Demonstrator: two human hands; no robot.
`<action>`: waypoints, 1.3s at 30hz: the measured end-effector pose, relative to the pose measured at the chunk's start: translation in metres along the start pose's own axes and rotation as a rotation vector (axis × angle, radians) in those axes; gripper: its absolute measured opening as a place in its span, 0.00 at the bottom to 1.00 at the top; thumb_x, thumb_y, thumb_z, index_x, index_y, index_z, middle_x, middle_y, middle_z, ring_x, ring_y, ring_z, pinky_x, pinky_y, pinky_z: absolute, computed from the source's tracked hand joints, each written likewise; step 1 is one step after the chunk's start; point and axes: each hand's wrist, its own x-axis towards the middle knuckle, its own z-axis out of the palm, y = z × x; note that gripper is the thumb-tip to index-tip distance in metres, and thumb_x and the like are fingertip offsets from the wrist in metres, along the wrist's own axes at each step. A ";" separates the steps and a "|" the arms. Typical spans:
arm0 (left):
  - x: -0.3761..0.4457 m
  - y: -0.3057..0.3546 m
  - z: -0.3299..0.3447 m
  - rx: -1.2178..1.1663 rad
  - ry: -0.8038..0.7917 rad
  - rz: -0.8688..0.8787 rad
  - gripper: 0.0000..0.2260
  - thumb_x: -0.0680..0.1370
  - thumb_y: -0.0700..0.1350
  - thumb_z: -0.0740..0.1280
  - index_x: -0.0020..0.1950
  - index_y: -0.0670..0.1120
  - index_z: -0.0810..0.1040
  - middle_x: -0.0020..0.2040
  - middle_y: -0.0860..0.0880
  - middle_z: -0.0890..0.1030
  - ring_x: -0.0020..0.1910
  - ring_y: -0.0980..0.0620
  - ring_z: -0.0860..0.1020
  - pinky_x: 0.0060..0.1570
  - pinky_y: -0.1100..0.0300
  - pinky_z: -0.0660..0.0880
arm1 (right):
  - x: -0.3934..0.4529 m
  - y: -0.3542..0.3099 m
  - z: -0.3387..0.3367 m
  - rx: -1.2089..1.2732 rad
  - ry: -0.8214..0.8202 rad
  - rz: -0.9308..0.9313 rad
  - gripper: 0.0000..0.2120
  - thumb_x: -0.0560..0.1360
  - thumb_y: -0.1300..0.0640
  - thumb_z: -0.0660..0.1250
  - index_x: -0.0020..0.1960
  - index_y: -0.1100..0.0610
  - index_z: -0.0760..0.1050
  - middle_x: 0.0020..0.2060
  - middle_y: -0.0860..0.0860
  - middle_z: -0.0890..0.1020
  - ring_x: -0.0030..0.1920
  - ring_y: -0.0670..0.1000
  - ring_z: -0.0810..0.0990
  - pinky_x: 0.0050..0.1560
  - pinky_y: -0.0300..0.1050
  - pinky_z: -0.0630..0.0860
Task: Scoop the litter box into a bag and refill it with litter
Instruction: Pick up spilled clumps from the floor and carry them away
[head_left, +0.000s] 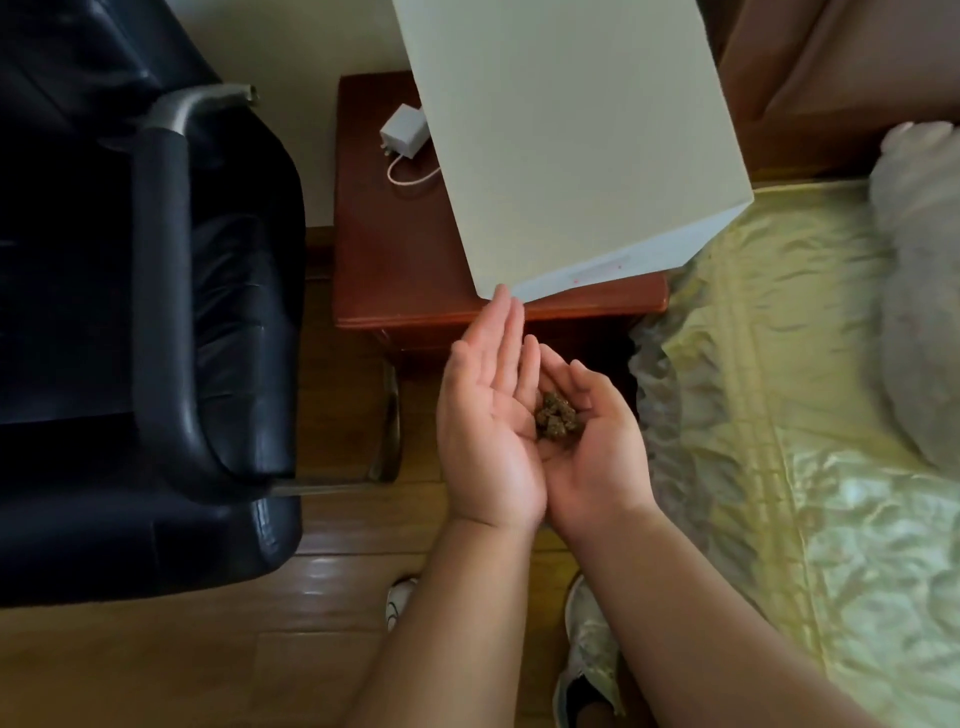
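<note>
Two hands: left (485, 415), right (597, 441), cupped together palm up. One small clump of brownish litter (557, 419) across both palms. One white box (566, 140). One bench (395, 260). One white charger (404, 131) with one cable (410, 176). One black armchair (145, 312). One bed (805, 415). Two shoes (589, 654).

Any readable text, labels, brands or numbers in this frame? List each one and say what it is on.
No text can be read.
White box on the nightstand: faint reddish marks on its lower side face, too blurred to read.
White charger: no marking visible.
Shoes: no legible logo.
</note>
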 end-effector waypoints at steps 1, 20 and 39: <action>0.000 -0.002 -0.002 -0.081 0.039 0.007 0.23 0.87 0.52 0.48 0.70 0.42 0.77 0.69 0.48 0.80 0.71 0.53 0.75 0.74 0.49 0.68 | 0.004 -0.001 -0.005 0.014 0.003 0.004 0.15 0.83 0.55 0.63 0.63 0.61 0.81 0.59 0.58 0.85 0.60 0.58 0.85 0.67 0.57 0.76; 0.049 -0.032 -0.128 -0.255 0.333 -0.279 0.16 0.85 0.48 0.57 0.69 0.45 0.78 0.64 0.47 0.83 0.64 0.45 0.82 0.67 0.46 0.75 | 0.081 -0.009 -0.110 0.015 0.224 -0.064 0.16 0.84 0.55 0.61 0.61 0.64 0.81 0.55 0.58 0.86 0.57 0.53 0.86 0.51 0.44 0.84; 0.062 -0.056 -0.142 -0.195 0.353 -0.338 0.16 0.86 0.45 0.56 0.66 0.39 0.79 0.60 0.43 0.85 0.60 0.46 0.84 0.64 0.51 0.77 | 0.141 0.059 -0.149 -0.634 0.407 0.179 0.19 0.80 0.48 0.66 0.68 0.55 0.77 0.56 0.52 0.85 0.55 0.54 0.83 0.61 0.54 0.79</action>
